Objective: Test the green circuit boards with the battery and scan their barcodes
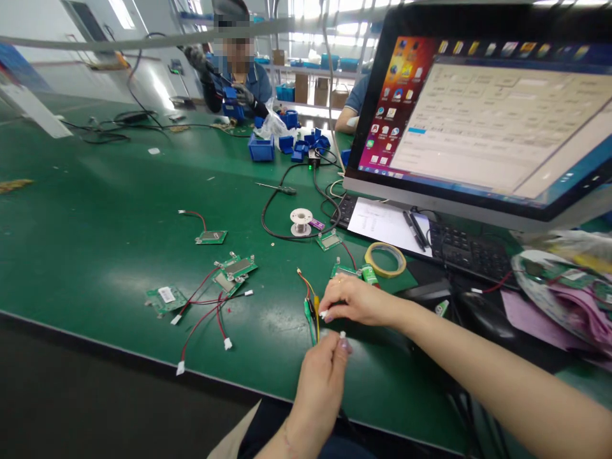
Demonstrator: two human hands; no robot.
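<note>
My left hand [321,373] is closed in a pinch near the table's front edge, with a small white connector [343,335] at its fingertips. Just beyond it my right hand [354,299] pinches another small white piece [324,314], which looks like a wire connector. Beside the right fingertips lie a green crocodile clip [308,311] and a yellow clip [316,305], with a black one between them. Thin wires with a small plug [299,272] run from these clips. Behind my right hand is a green circuit board [345,273], partly hidden by it.
Several circuit boards with red-black leads, including one with a label [166,294], lie left. A solder spool [301,223], screwdriver [287,190] and yellow tape roll [385,260] lie ahead. A monitor [478,127] and keyboard [473,248] stand right. A person [258,83] works opposite beside blue boxes [261,149].
</note>
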